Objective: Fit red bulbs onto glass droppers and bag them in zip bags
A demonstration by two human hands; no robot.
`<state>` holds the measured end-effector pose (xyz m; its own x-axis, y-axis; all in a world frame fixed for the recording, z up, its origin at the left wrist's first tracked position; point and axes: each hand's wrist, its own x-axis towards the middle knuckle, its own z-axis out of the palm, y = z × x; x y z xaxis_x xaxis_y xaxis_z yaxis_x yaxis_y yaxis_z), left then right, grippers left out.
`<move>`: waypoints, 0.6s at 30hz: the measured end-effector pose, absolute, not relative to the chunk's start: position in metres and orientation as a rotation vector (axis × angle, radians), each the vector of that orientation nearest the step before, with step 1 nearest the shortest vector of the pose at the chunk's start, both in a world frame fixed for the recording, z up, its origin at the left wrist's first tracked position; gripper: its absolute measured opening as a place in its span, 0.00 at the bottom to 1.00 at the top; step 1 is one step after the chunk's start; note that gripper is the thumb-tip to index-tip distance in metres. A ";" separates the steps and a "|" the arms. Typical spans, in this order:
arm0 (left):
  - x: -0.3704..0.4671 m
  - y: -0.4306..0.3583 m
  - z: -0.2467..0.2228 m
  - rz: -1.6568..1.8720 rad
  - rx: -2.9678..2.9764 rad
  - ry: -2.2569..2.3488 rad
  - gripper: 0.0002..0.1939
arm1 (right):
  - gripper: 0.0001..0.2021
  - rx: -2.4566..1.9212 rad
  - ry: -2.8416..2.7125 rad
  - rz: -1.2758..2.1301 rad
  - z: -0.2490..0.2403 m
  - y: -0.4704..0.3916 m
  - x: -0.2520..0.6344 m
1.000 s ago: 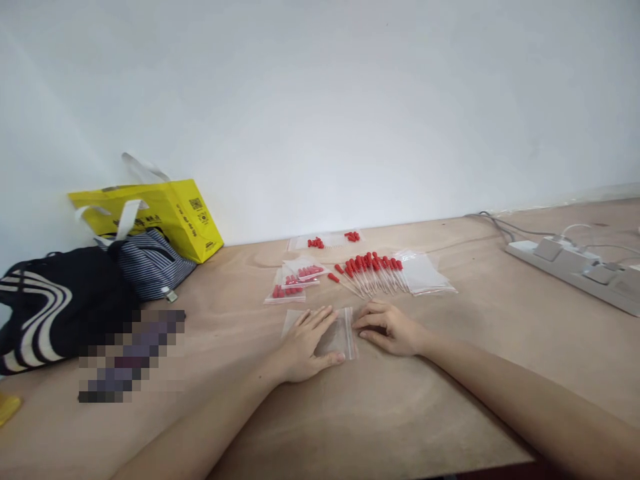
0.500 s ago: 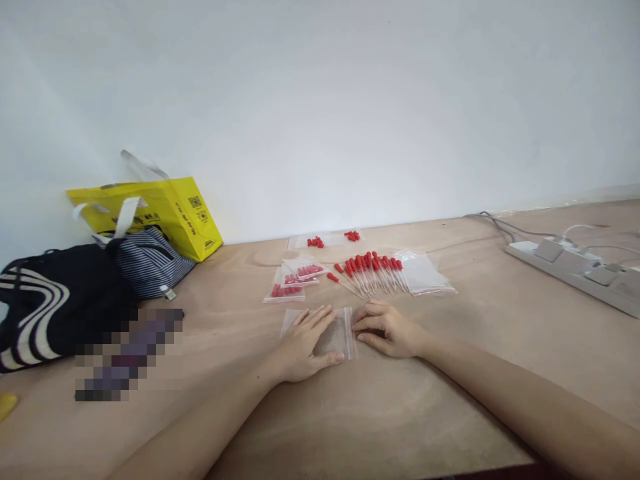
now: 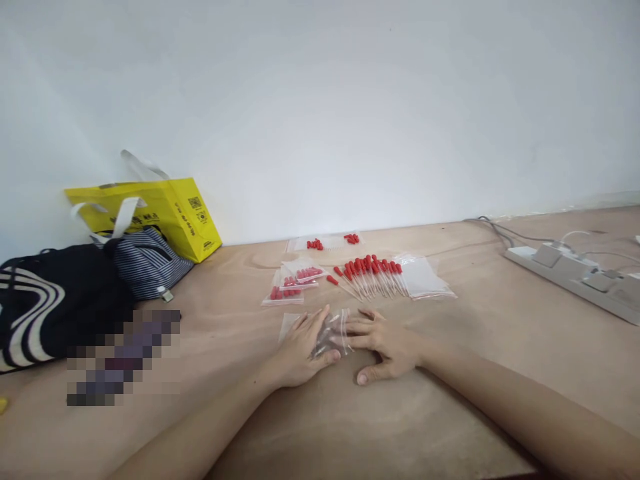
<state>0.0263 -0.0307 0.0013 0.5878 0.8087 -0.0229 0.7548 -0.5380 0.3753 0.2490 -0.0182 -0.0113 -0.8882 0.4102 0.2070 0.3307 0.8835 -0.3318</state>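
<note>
A clear zip-lock bag [image 3: 331, 331] lies on the wooden table, wrinkled between my two hands. My left hand [image 3: 304, 350] rests flat across its left part, fingers stretched out and thumb apart. My right hand [image 3: 379, 342] reaches over the bag's zip end from the right, its fingers extended onto the plastic and its thumb spread on the table. Beyond my hands lies a fan of red-tipped thin sticks [image 3: 373, 270]. Left of them are several small bags with red pieces [image 3: 290, 287] inside. A stack of flat clear bags [image 3: 427, 277] lies to the right.
At the back, a clear bag [image 3: 330, 244] has two groups of red pieces on it. A yellow shopping bag [image 3: 193, 220], a striped pouch [image 3: 153, 263] and a black bag [image 3: 65, 300] stand on the left. A white power strip [image 3: 575, 277] with cables sits at the right.
My right hand has moved from beside the bag's zip edge onto it, with its fingers opening out. The bag has become wrinkled. My left hand stays nearly in place.
</note>
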 end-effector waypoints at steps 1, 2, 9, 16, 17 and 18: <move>0.025 -0.031 0.003 0.217 2.465 1.269 0.38 | 0.34 -0.577 -2.777 0.434 -0.011 -0.017 0.249; 0.023 -0.030 0.005 0.216 2.459 1.260 0.38 | 0.36 -0.592 -2.765 0.452 -0.010 -0.016 0.250; 0.006 -0.023 0.010 0.209 2.522 1.178 0.27 | 0.32 -0.553 -2.660 0.488 -0.010 -0.012 0.252; 0.012 -0.022 0.000 0.099 2.621 1.213 0.31 | 0.14 -0.522 -2.522 0.727 -0.006 -0.006 0.257; 0.012 -0.022 -0.001 0.096 2.626 1.214 0.31 | 0.13 -0.571 -2.477 0.751 -0.004 -0.002 0.256; 0.012 -0.022 -0.001 0.099 2.632 1.217 0.31 | 0.12 -0.658 -2.432 0.741 -0.002 0.004 0.254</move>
<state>0.0117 -0.0216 -0.0013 0.6509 0.7582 -0.0387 0.7419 -0.6244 0.2443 0.2540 0.0042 -0.0020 -0.7526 0.5731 0.3242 0.2952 0.7338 -0.6119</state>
